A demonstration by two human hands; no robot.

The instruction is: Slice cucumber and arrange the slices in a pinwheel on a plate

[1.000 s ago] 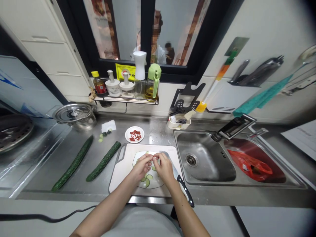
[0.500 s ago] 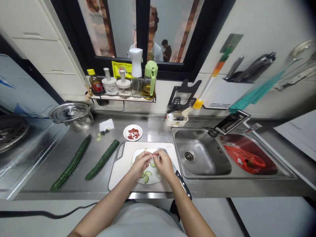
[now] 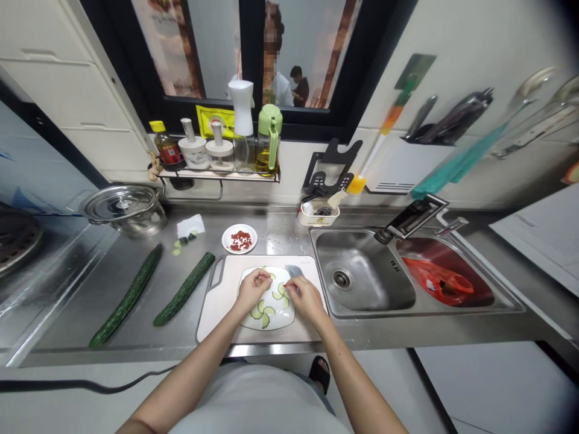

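A white squarish plate (image 3: 283, 317) rests on the pale cutting board (image 3: 215, 319), with thin cucumber slices (image 3: 265, 315) laid on it in pinwheel shapes. Over the plate's right side, my right hand (image 3: 306, 296) pinches a small red goji berry (image 3: 285, 286) between thumb and fingertips. My left hand (image 3: 253, 290) hovers over the upper left of the plate, thumb and fingers pressed together; whatever they hold is too small to make out. Behind my right hand shows a knife blade (image 3: 295, 270) on the board, its handle hidden. Beyond the board sits a small white dish (image 3: 226, 242) of goji berries (image 3: 241, 240).
Two whole cucumbers (image 3: 129, 298) lie left of the board, with cucumber scraps (image 3: 183, 241) and a white tissue (image 3: 190, 225) behind. A lidded pot (image 3: 140, 217) stands back left. To the right is a double sink (image 3: 366, 271) with a red plastic bag (image 3: 436, 281). Condiments line a shelf (image 3: 217, 175).
My hands have moved apart from where their fingertips met over the plate. The right one has come away with a goji berry, uncovering more cucumber slices. The view has shifted slightly.
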